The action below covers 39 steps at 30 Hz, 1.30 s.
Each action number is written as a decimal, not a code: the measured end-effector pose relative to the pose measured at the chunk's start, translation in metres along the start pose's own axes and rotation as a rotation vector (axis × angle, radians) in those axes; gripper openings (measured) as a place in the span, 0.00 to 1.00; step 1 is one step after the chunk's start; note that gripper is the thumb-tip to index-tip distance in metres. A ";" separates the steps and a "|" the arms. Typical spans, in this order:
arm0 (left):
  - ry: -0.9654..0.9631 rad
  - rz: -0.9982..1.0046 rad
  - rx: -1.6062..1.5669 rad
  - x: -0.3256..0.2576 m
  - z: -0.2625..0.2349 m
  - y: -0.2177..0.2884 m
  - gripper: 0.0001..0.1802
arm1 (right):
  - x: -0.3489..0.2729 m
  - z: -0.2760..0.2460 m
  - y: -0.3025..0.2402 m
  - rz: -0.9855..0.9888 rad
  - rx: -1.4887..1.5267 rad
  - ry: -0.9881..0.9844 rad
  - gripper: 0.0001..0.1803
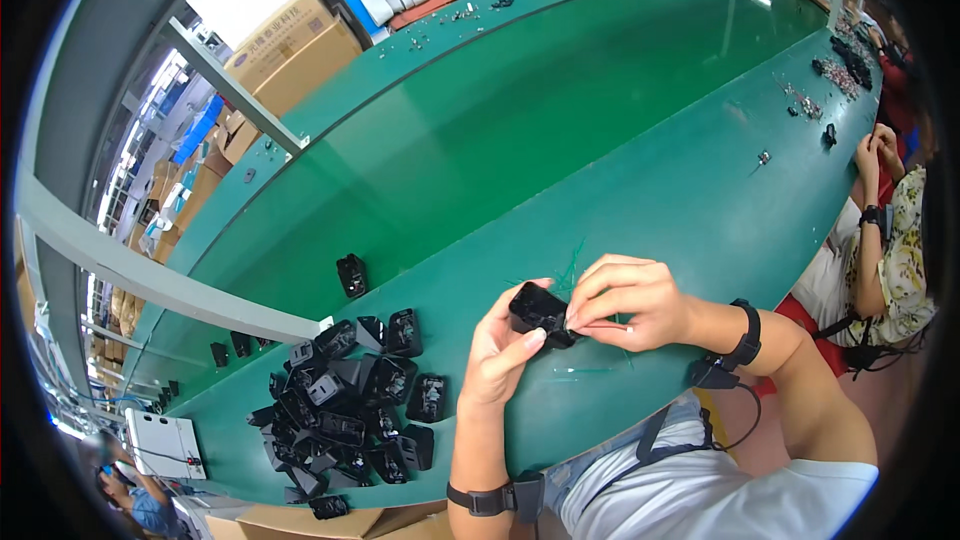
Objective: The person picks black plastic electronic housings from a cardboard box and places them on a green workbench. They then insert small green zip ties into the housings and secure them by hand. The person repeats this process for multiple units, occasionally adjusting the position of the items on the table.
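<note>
My left hand [500, 348] grips a black plastic housing [537, 306], its thumb pressed along the near edge. From the right, my right hand [628, 302] closes in a pinch at the housing's right side; whatever sits between those fingertips is too small to name. Thin green wires or strips [572, 265] lie on the table just beyond both hands. A few more green and pale strands [585, 370] rest nearer to me. To the left of my left hand spreads a heap of similar black housings [340, 428], piled at various angles.
A green conveyor belt [520, 130] runs beyond the worktable [690, 210], carrying a black housing [351, 276]. A grey metal frame [160, 280] crosses at left. Small parts [840, 78] lie at the far right, near a co-worker's hands [876, 148]. Cardboard boxes [300, 50] stand behind.
</note>
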<state>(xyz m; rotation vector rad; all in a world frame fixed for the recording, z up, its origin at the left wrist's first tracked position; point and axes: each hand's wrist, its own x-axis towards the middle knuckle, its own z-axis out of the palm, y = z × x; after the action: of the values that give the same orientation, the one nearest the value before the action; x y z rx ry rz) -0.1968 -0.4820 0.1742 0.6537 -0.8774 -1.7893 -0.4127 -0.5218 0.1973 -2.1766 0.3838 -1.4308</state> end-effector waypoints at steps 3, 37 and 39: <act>-0.023 -0.055 -0.041 0.002 0.002 -0.009 0.39 | -0.006 0.003 0.002 -0.015 -0.060 0.020 0.11; 0.056 0.058 0.058 0.006 0.001 -0.020 0.36 | -0.007 -0.002 0.007 0.199 -0.027 -0.193 0.16; 0.079 0.034 0.142 0.004 -0.001 -0.021 0.37 | -0.010 -0.002 0.009 0.286 0.085 -0.207 0.15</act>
<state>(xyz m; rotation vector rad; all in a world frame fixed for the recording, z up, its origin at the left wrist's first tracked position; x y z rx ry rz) -0.2091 -0.4811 0.1570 0.7904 -0.9623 -1.6708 -0.4179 -0.5250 0.1848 -2.0780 0.5241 -1.0392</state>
